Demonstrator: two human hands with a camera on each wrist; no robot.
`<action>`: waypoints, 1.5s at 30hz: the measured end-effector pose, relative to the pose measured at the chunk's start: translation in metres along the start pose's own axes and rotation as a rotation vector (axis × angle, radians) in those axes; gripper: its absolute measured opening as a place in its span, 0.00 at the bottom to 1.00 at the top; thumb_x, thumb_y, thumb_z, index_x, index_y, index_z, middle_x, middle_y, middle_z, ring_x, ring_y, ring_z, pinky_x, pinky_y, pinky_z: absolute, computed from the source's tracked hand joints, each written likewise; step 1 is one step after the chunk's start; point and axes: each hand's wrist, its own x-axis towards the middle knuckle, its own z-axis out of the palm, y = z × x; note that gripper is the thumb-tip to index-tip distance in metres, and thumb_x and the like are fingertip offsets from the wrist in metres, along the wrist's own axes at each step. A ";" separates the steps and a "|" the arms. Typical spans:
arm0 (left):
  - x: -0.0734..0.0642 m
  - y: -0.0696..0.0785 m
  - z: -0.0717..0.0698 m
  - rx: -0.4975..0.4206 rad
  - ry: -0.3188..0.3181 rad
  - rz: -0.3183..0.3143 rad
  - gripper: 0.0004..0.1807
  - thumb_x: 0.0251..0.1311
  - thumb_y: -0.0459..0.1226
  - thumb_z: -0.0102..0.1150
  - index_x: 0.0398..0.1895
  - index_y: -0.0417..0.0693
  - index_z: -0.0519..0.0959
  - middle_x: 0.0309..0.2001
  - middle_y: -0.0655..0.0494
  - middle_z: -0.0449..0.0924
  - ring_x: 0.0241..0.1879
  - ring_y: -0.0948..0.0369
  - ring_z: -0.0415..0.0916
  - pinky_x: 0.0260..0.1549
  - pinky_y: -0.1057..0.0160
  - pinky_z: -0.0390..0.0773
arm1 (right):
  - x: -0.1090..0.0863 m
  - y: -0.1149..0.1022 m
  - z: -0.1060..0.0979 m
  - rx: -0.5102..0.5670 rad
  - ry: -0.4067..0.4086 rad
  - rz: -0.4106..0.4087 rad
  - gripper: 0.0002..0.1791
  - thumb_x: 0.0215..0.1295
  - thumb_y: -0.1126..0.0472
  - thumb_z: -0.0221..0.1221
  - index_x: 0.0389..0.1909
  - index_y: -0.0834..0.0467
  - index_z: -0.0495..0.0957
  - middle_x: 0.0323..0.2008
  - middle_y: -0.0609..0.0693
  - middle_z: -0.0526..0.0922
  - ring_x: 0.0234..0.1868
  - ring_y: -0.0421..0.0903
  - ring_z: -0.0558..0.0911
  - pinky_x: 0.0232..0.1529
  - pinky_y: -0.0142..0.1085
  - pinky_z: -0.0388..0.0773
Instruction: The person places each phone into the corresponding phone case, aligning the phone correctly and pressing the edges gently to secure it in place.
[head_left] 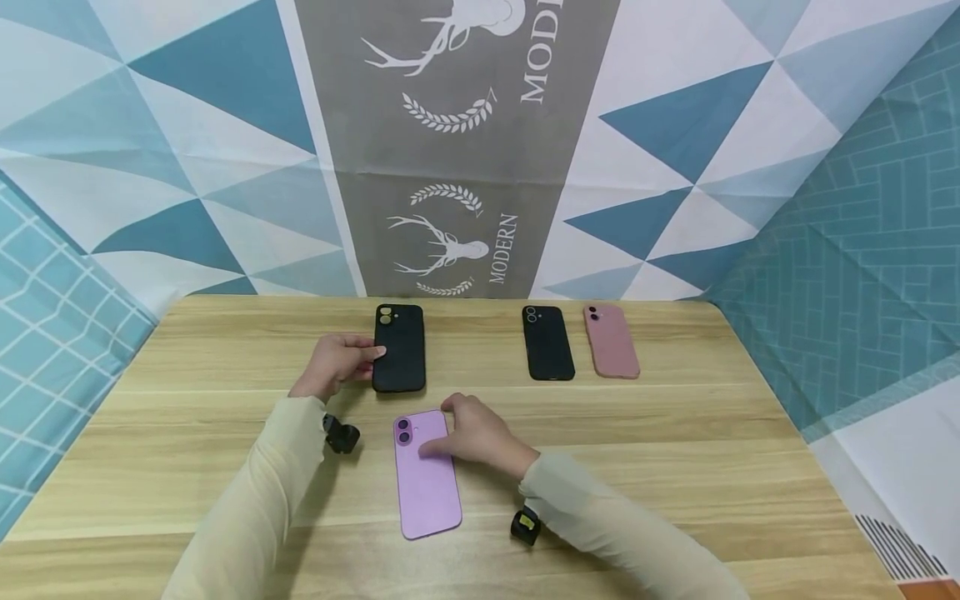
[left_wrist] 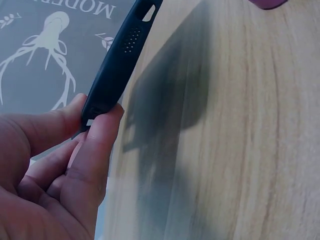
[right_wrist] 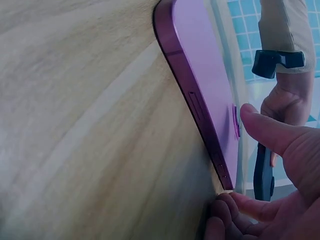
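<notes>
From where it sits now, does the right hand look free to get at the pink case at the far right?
Probably yes. The right hand rests on the purple phone, and bare table lies between it and the pink case. The black case beside it stands off that line.

Head view looked down from above over the whole table (head_left: 675,467), wrist views sat low and close at its surface, all sharing the purple phone (head_left: 426,483).

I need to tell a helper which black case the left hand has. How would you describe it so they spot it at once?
On the wooden table, look at the far-left item of the back row: the black case, pinched at its edge by the left hand. Unlike the other black case beside the pink case, its camera cutout shows yellow.
</notes>
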 end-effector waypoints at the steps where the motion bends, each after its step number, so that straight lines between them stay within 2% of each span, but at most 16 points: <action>1: 0.000 0.000 0.000 0.001 -0.002 -0.001 0.26 0.61 0.33 0.57 0.59 0.26 0.67 0.21 0.63 0.77 0.18 0.70 0.74 0.24 0.71 0.82 | 0.000 0.000 0.001 -0.018 0.002 -0.002 0.41 0.42 0.42 0.72 0.54 0.63 0.72 0.43 0.52 0.77 0.36 0.41 0.74 0.40 0.34 0.76; 6: 0.001 0.000 0.001 0.000 -0.009 -0.009 0.26 0.61 0.34 0.57 0.59 0.26 0.67 0.21 0.62 0.78 0.18 0.70 0.75 0.25 0.71 0.82 | 0.002 -0.002 0.003 -0.062 0.005 0.000 0.42 0.39 0.42 0.73 0.52 0.62 0.71 0.39 0.51 0.75 0.33 0.41 0.72 0.33 0.31 0.73; 9: 0.001 -0.001 0.002 0.003 -0.010 -0.015 0.26 0.61 0.34 0.57 0.59 0.26 0.67 0.21 0.62 0.78 0.18 0.70 0.75 0.24 0.71 0.82 | 0.003 -0.004 0.004 -0.065 0.002 0.012 0.43 0.37 0.43 0.74 0.52 0.62 0.71 0.39 0.50 0.75 0.34 0.41 0.72 0.33 0.31 0.73; 19: 0.001 -0.001 0.003 0.005 -0.007 -0.020 0.26 0.61 0.34 0.58 0.59 0.27 0.67 0.22 0.62 0.77 0.19 0.70 0.75 0.25 0.70 0.82 | 0.015 -0.010 0.002 0.032 -0.073 0.096 0.42 0.34 0.53 0.78 0.49 0.66 0.67 0.40 0.55 0.75 0.38 0.45 0.74 0.44 0.38 0.77; 26: 0.001 -0.002 0.000 0.012 -0.003 -0.027 0.26 0.61 0.35 0.58 0.59 0.28 0.67 0.23 0.60 0.77 0.19 0.70 0.75 0.26 0.70 0.82 | 0.021 -0.012 -0.001 0.092 -0.116 0.174 0.40 0.35 0.56 0.77 0.48 0.66 0.68 0.38 0.54 0.73 0.37 0.46 0.72 0.41 0.37 0.76; 32: 0.000 -0.004 -0.002 0.016 -0.005 -0.025 0.27 0.62 0.35 0.57 0.60 0.27 0.66 0.24 0.61 0.77 0.19 0.71 0.75 0.26 0.71 0.82 | 0.017 -0.009 -0.007 0.239 -0.131 0.228 0.41 0.37 0.60 0.76 0.51 0.65 0.64 0.41 0.55 0.71 0.42 0.49 0.71 0.51 0.42 0.72; 35: -0.001 -0.005 -0.005 0.018 0.001 -0.029 0.28 0.62 0.35 0.57 0.61 0.27 0.65 0.25 0.60 0.77 0.19 0.71 0.75 0.26 0.71 0.82 | 0.013 -0.007 -0.010 0.317 -0.136 0.250 0.41 0.38 0.61 0.75 0.52 0.64 0.62 0.41 0.56 0.70 0.41 0.49 0.71 0.46 0.40 0.72; 38: -0.001 -0.006 -0.008 0.021 0.006 -0.031 0.28 0.62 0.36 0.57 0.61 0.28 0.65 0.26 0.60 0.77 0.19 0.71 0.75 0.27 0.71 0.82 | 0.010 -0.004 -0.013 0.399 -0.155 0.259 0.38 0.41 0.64 0.73 0.51 0.64 0.61 0.39 0.56 0.72 0.35 0.48 0.74 0.36 0.35 0.73; 42: -0.002 -0.008 -0.010 0.033 0.012 -0.029 0.28 0.62 0.37 0.57 0.61 0.28 0.66 0.27 0.59 0.77 0.20 0.71 0.76 0.28 0.70 0.83 | 0.009 0.001 -0.016 0.576 -0.199 0.259 0.27 0.48 0.69 0.67 0.46 0.65 0.63 0.32 0.57 0.79 0.26 0.45 0.79 0.27 0.34 0.81; 45: -0.002 -0.009 -0.011 0.036 0.016 -0.027 0.28 0.62 0.37 0.57 0.61 0.29 0.66 0.28 0.59 0.77 0.20 0.71 0.76 0.28 0.71 0.83 | 0.009 0.003 -0.018 0.712 -0.218 0.263 0.19 0.53 0.71 0.59 0.44 0.65 0.63 0.28 0.57 0.80 0.23 0.45 0.80 0.28 0.40 0.84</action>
